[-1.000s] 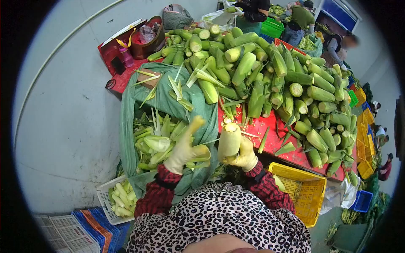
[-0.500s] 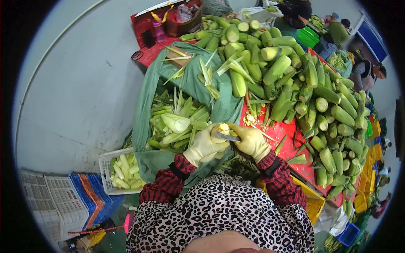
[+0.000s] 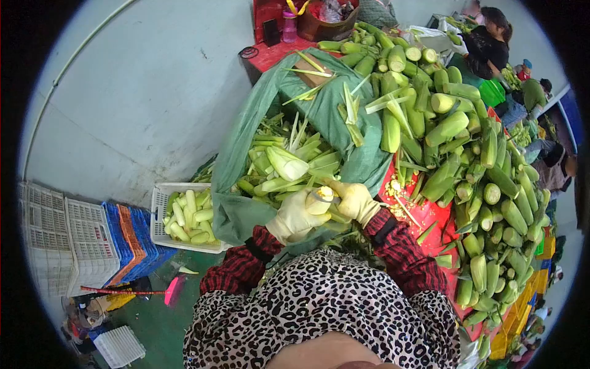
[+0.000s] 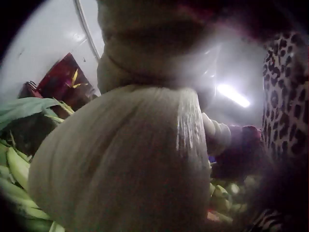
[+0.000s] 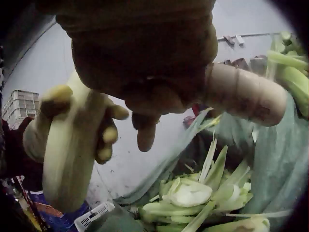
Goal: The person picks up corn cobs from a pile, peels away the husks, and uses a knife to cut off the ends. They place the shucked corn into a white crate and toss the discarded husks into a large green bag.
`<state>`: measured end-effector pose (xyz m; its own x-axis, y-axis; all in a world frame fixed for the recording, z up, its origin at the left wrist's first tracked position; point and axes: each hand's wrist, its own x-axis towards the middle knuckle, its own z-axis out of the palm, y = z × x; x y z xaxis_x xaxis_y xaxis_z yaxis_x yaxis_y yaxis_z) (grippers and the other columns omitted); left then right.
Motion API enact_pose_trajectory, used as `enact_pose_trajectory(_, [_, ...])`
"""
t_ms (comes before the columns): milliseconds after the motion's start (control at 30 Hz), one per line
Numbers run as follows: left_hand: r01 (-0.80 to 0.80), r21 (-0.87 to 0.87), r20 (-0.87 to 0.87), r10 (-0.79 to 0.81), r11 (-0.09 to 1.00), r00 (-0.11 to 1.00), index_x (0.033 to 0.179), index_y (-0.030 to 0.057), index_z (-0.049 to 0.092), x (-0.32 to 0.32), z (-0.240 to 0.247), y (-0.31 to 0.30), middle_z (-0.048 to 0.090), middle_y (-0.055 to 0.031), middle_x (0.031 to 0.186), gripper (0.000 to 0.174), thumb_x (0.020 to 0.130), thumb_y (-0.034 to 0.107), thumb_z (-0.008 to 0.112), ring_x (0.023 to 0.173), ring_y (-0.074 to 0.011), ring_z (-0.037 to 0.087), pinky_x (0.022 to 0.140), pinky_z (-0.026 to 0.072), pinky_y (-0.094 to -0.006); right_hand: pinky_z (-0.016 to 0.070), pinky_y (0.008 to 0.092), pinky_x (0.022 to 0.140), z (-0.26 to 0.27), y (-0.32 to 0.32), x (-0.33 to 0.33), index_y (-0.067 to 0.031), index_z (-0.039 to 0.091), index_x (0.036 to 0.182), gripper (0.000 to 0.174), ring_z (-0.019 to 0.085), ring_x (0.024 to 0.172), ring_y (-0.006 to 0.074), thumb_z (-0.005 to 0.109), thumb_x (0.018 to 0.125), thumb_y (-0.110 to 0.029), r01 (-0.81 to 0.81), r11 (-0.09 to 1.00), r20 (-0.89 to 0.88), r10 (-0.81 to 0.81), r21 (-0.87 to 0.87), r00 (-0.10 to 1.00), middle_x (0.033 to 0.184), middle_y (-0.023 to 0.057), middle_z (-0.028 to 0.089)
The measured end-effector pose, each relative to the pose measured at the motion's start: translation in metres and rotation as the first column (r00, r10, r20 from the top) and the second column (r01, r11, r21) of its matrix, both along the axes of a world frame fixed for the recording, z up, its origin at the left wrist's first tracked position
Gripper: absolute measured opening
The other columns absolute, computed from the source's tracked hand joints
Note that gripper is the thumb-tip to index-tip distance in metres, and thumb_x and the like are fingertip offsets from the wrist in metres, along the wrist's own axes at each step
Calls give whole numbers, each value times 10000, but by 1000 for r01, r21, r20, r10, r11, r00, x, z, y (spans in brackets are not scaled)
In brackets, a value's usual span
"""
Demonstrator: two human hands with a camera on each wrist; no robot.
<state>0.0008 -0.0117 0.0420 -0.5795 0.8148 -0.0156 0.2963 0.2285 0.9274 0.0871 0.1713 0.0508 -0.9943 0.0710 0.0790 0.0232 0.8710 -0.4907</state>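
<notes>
Pale peeled corn cob (image 3: 321, 200) at centre of frame, above green sack of husks (image 3: 246, 129), gripped in curled fingers of cream-gloved left hand (image 3: 294, 216), yellow-gloved right hand (image 3: 355, 200) against its tip, grasp impossible to tell, white plastic crate (image 3: 157, 215) lower left, red desk (image 3: 430, 212) right.
</notes>
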Motion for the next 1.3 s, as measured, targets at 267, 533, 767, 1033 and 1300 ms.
enact_pose_trajectory(267, [-60, 204, 167, 26, 977, 986, 1210, -13, 531, -20, 3, -29, 641, -116, 1083, 649, 696, 255, 823, 984, -188, 621, 890, 487, -321, 531, 370, 695, -101, 63, 7, -97, 654, 1105, 330, 685, 838, 265, 576, 901, -345, 489, 825, 287, -413, -284, 864, 901, 175, 693])
enact_pose_trajectory(533, [101, 144, 163, -124, 984, 979, 1305, -2, 474, -19, -22, 6, 633, -129, 1172, 744, 693, 230, 826, 1044, -185, 619, 914, 487, -325, 506, 329, 891, 15, -19, 25, -84, 454, 1400, 754, 655, 1019, 215, 758, 778, -382, 145, 780, -55, -224, -608, 973, 1174, 132, 654])
enact_pose_trajectory(767, [631, 184, -25, -638, 754, 770, 1537, 153, -3, 54, -1, 81, 591, -146, 1211, 1186, 688, 199, 824, 1057, -256, 616, 913, 494, -340, 490, 359, 920, 21, -33, 122, -88, 552, 1296, 721, 643, 1046, 308, 736, 726, -489, 597, 627, 42, -671, -501, 740, 1125, 171, 660])
enact_pose_trajectory(1033, [740, 106, 34, -746, 664, 665, 1497, 77, 269, 59, 0, 114, 477, -200, 1382, 898, 761, 175, 776, 1208, -291, 530, 1019, 421, -374, 493, 284, 873, 41, -71, 323, -30, 580, 1257, 440, 614, 994, 161, 645, 821, -35, 805, -29, -132, -982, -593, -133, 1104, 114, 653])
enact_pose_trajectory(1300, [668, -70, 269, -631, 741, 728, 1437, 42, 386, 45, -35, 119, 540, -216, 1312, 731, 811, 198, 729, 1177, -242, 556, 993, 437, -315, 521, 416, 805, -99, -38, 455, -85, 662, 985, 477, 663, 904, 348, 685, 757, -504, 908, -305, 312, -866, 287, -390, 912, 180, 692])
